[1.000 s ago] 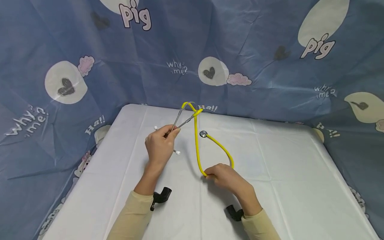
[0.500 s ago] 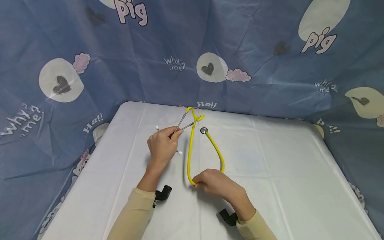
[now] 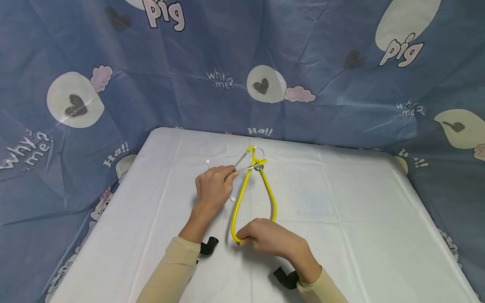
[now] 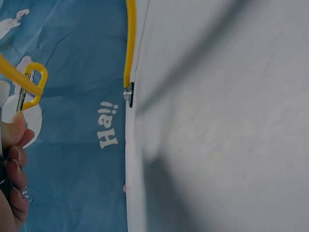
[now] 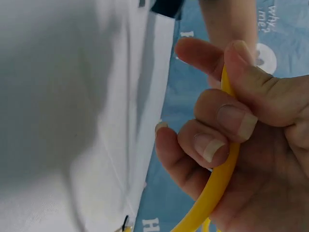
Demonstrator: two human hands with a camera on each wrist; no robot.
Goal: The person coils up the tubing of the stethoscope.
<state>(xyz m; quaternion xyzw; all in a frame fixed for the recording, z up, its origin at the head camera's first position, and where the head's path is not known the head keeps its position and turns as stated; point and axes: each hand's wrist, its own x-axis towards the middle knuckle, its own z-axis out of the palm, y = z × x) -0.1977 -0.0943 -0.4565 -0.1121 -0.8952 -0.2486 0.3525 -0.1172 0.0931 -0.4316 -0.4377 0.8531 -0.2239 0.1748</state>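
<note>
A stethoscope with yellow tubing hangs in a loop between my two hands over the white table. My left hand pinches its metal ear tubes where they cross; the white ear tips poke out on either side of that hand. With curled fingers and thumb, my right hand grips the bottom of the loop, and the tubing runs across its palm. The round chest piece lies at the table's far part, partly covered in the head view by the yellow fork of the tubing.
A white cloth covers the table. Behind it hangs a blue printed curtain, which also drapes down the left and right sides. Black camera mounts sit under both wrists.
My right hand has moved left and toward me, narrowing the tubing loop. My left hand has shifted right and slightly lower, bringing the fork over the chest piece.
</note>
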